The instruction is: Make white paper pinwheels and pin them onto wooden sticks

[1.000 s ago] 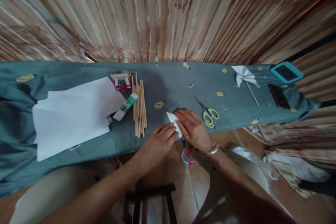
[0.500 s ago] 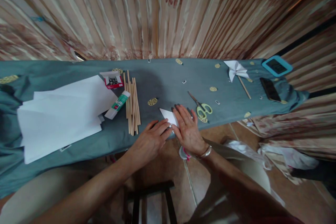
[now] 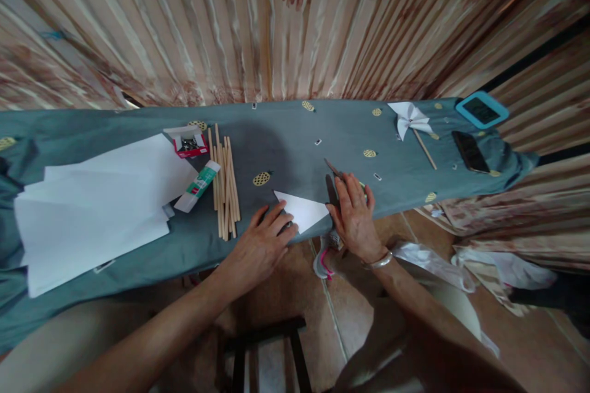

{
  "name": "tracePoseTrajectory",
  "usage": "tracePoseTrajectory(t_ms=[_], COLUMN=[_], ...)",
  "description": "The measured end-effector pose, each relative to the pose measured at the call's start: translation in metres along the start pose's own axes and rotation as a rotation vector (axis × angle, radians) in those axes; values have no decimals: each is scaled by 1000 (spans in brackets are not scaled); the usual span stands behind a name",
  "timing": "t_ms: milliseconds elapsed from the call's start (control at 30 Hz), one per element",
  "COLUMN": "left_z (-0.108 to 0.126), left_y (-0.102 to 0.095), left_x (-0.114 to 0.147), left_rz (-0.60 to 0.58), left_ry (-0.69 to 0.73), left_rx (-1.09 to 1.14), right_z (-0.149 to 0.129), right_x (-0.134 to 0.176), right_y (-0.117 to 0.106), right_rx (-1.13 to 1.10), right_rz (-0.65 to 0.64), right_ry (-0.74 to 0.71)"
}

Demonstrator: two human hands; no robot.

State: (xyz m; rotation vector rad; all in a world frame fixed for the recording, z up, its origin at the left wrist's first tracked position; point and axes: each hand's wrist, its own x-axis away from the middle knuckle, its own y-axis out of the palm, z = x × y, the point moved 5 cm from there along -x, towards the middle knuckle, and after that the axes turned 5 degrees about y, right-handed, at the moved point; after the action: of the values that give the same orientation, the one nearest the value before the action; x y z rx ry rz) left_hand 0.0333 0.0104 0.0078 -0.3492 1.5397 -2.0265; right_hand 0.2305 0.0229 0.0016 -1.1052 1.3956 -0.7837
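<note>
One white paper triangle (image 3: 308,212) at the near edge of the tabletop (image 3: 295,141), left hand (image 3: 262,245) loosely spread, fingertips on its left side, right hand (image 3: 357,219) over scissors (image 3: 331,166), can't tell if gripping, wooden sticks (image 3: 225,184) left, pinwheel (image 3: 410,119) far right.

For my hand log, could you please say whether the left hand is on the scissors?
No, the left hand touches the paper triangle, while the right hand partly covers the scissors.

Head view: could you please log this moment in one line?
left hand: on white paper triangle | right hand: over scissors, grip unclear | pinwheel: lying on cloth
</note>
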Motion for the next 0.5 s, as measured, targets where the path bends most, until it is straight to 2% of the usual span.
tracePoseTrajectory(t_ms=[167,300,367,500], left_z=[-3,-8,-11,-16], left_y=[-1,-3,-4,-2], left_x=[-1,0,1,2], left_rz=[-9,7,20,1], left_ry=[-6,-32,-40,-31], left_rx=[5,27,35,10], right_z=[-15,-42,-52,-60], right_x=[-1,12,20,28], right_y=[-10,-15,-15,-15], right_rx=[-27,-211,-235,-194], right_rz=[6,-74,-114,-139], right_ry=[-86,-372,-457,-484])
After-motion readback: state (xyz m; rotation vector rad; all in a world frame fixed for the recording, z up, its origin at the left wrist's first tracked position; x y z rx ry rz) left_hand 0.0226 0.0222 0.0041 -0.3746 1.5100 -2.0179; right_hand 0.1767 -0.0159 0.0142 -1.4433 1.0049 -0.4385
